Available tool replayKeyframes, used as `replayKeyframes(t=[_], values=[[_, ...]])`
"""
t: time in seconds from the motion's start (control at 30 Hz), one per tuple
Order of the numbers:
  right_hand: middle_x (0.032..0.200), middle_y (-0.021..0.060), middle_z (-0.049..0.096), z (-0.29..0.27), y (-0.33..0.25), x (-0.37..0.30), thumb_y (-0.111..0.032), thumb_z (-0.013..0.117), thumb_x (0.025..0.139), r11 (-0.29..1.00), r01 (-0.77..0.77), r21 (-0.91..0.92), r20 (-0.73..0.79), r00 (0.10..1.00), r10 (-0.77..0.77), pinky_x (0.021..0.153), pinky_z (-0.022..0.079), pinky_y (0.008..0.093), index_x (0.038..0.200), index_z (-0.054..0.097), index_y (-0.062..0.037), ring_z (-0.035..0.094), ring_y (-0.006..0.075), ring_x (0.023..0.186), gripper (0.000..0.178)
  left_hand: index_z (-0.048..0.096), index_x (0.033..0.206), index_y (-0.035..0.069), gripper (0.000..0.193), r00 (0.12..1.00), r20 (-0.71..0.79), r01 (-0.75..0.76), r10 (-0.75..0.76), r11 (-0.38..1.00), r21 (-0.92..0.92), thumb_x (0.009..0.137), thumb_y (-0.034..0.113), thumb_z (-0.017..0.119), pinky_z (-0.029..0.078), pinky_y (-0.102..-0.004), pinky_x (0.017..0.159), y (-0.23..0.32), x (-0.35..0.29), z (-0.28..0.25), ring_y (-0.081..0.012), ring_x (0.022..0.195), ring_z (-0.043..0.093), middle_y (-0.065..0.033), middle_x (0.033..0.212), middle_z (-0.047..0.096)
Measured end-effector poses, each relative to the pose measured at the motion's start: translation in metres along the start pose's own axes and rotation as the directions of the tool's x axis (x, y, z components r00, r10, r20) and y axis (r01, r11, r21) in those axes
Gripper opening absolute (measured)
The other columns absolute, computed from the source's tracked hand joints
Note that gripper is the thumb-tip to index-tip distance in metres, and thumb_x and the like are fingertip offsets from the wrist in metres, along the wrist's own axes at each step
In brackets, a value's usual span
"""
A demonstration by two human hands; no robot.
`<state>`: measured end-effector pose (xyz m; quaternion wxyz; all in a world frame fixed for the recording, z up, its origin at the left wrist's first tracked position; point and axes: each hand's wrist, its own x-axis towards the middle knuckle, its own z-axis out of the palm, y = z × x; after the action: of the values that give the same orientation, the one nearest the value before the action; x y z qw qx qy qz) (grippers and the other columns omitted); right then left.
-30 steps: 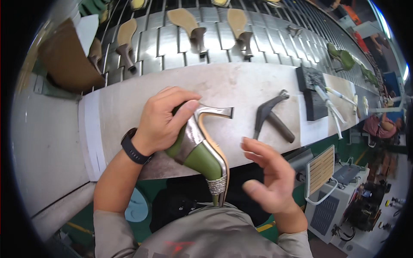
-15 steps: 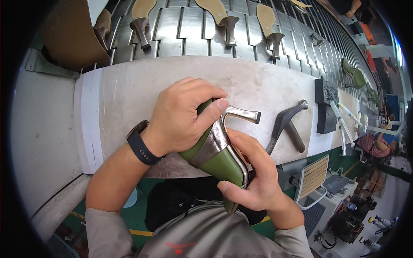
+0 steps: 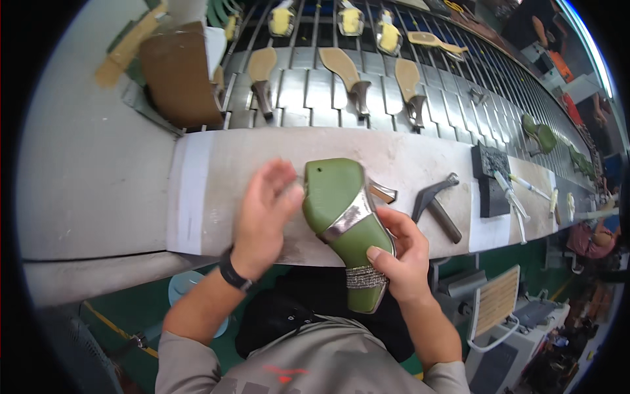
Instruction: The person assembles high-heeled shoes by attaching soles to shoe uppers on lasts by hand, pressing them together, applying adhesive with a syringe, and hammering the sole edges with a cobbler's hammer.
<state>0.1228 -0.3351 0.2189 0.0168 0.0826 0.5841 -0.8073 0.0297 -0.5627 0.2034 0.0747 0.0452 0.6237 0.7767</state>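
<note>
My right hand point(image 3: 408, 259) grips a high-heeled sandal point(image 3: 350, 215) fitted on a green shoe last point(image 3: 335, 184). Its thumb presses on the upper side and its fingers go round beneath. A shiny silver strap crosses the middle, and a glittering band point(image 3: 365, 277) circles the toe end, which points toward me. Behind the last, part of the metallic heel point(image 3: 384, 191) shows. My left hand point(image 3: 266, 210) is beside the last's upper end, slightly blurred, fingers apart and holding nothing; its thumb tip comes close to the last, and I cannot tell whether they touch.
On the bench point(image 3: 230, 154) to the right lie a dark-handled hammer point(image 3: 436, 207), a black block point(image 3: 493, 187) and several syringes point(image 3: 515, 200). Beyond the bench, a slatted metal conveyor point(image 3: 295, 85) carries heeled soles point(image 3: 407, 79). A brown board point(image 3: 180, 79) stands at the far left.
My left hand has let go of the sandal's heel end and moved left. The sandal has turned, so the last's green top faces up and the heel is mostly hidden.
</note>
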Motion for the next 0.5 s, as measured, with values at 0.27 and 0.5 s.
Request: replayKeyframes(t=[0.27, 0.5], values=[[0.139, 0.0227, 0.066, 0.035, -0.007, 0.008, -0.013, 0.084, 0.083, 0.526, 0.565, -0.635, 0.274, 0.802, -0.53, 0.109, 0.051, 0.0492, 0.12, 0.073, -0.0001, 0.065, 0.0459, 0.125, 0.04, 0.066, 0.133, -0.004, 0.041, 0.968, -0.237, -0.056, 0.083, 0.992, 0.117, 0.102, 0.02, 0.075, 0.056, -0.0331, 0.094, 0.062, -0.04, -0.025, -0.0157, 0.105, 0.069, -0.0083, 0.12, 0.074], [0.144, 0.026, 0.063, -0.094, -0.015, 0.03, -0.005, 0.072, 0.084, 0.079, 0.36, -0.93, 0.269, 0.81, -0.521, 0.121, 0.036, 0.06, 0.125, 0.071, 0.0001, 0.049, 0.0477, 0.145, 0.042, 0.07, 0.125, -0.004, 0.041, 0.858, -0.346, -0.064, 0.379, 0.748, 0.661, 0.095, 0.022, 0.082, 0.057, -0.0358, 0.09, 0.11, 0.007, -0.132, -0.0208, 0.1, 0.072, -0.0124, 0.114, 0.077]])
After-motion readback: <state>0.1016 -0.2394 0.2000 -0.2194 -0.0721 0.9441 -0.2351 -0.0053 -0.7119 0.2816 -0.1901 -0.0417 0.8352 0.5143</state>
